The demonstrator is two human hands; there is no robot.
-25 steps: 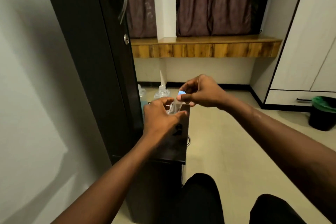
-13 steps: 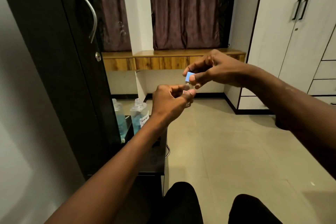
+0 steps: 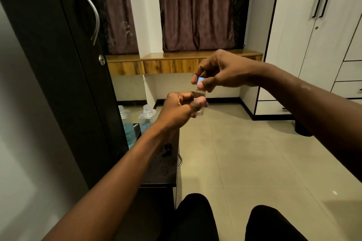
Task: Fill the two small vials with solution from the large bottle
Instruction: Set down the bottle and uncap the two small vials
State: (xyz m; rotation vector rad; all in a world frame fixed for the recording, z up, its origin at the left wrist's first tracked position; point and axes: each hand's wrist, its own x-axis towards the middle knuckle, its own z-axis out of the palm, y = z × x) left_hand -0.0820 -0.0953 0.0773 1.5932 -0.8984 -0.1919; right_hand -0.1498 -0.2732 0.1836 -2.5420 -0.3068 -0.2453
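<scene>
Left hand (image 3: 180, 107) grips a small clear vial (image 3: 201, 110) mid-air; right hand (image 3: 221, 72) pinches its blue cap (image 3: 201, 80) at the vial's 12 o'clock, on or just off the neck, can't tell. Fill level unreadable, second vial unseen, so probably pouring remains. Large bottle (image 3: 147, 120), uncapped, some blue solution inside, stands at the vial's 8 o'clock on a dark side table (image 3: 162, 170). Dark cabinet door (image 3: 58, 45) at 9, curtains (image 3: 197, 6) at 12, white wardrobe (image 3: 305, 25) at 2, tiled floor (image 3: 254, 162) at 5
</scene>
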